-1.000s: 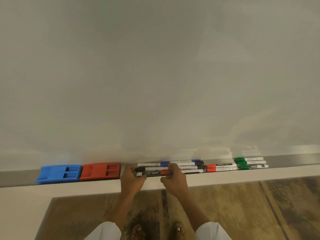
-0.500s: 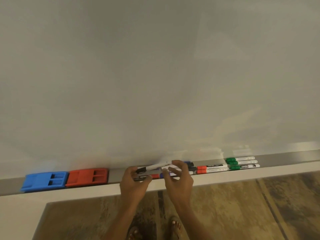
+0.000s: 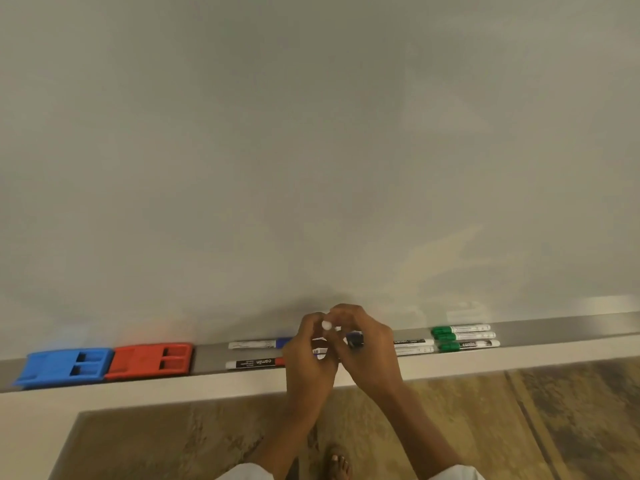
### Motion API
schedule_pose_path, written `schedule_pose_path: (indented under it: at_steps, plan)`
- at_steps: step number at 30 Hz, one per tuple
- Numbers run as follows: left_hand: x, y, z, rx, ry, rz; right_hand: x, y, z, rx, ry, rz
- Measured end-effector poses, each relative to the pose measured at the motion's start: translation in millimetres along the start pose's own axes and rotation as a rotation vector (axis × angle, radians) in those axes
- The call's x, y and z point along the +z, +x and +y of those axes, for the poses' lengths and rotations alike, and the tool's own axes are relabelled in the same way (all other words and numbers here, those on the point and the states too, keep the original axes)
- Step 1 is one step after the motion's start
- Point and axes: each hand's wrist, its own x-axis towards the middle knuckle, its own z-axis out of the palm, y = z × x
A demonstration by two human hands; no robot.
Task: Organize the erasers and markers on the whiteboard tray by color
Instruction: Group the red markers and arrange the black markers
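My left hand (image 3: 308, 358) and my right hand (image 3: 370, 348) meet over the middle of the grey whiteboard tray (image 3: 554, 330). Both are closed around a white-bodied marker (image 3: 326, 325), lifted off the tray, with its white end showing between them. A dark cap (image 3: 355, 339) shows among my right fingers; I cannot tell whether it belongs to the same marker. On the tray lie a blue eraser (image 3: 65, 367), a red eraser (image 3: 152, 360), a blue marker (image 3: 258, 343), a red marker (image 3: 254, 363), two markers (image 3: 414, 345) right of my hands, and three green markers (image 3: 464, 337).
The whiteboard (image 3: 311, 150) fills the view above the tray. A white ledge (image 3: 173, 389) runs below the tray. Brown patterned floor (image 3: 519, 427) and a bare foot (image 3: 337, 462) lie under it. A bare stretch of tray extends right of the green markers.
Both hands lifted a marker off the tray and drew together around it. The view shifted left, so the erasers and markers sit further right in the frame.
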Motion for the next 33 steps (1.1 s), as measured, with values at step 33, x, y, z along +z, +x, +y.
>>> schedule_pose_path:
  at_steps: [33]
  plan:
    - [28,18,-44,-0.512,0.088,0.018,7,-20,88,0.553,-0.132,-0.11]
